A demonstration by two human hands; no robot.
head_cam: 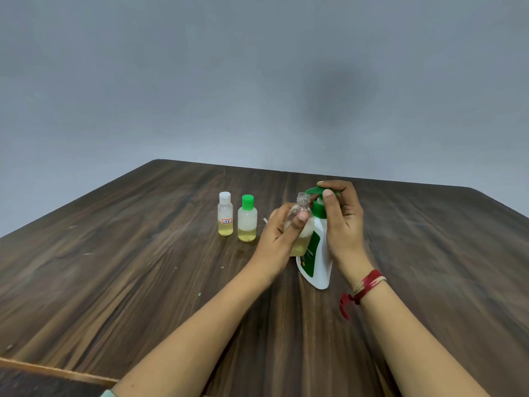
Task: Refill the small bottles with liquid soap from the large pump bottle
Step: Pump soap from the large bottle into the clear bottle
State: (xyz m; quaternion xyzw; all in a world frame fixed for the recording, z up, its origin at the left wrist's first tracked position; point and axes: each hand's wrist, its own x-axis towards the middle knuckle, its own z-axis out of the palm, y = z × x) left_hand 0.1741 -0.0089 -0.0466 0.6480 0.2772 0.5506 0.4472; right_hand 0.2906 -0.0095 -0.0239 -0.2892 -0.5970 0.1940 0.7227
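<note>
Right of centre in the frame, the left hand point(279, 233) grips the uncapped small bottle point(300, 214), its mouth just under the spout point(312, 191) of the pump bottle point(318, 267). The right hand point(343, 222) curls over the pump head. Press slowly and keep mouth and spout aligned, since a jerk could spill soap.

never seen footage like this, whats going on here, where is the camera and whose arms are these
No machine here: one camera sits on a person's head, looking forward and down, so the two arms coming in from the bottom are that person's own. The left hand holds a small clear bottle, cap off, its mouth beside the green spout. The right hand grips the pump head of the large pump bottle, which stands on the wooden table. Further left stand a white-capped bottle and a green-capped bottle, each with some yellowish liquid at the bottom. A red thread band circles the right wrist.
</note>
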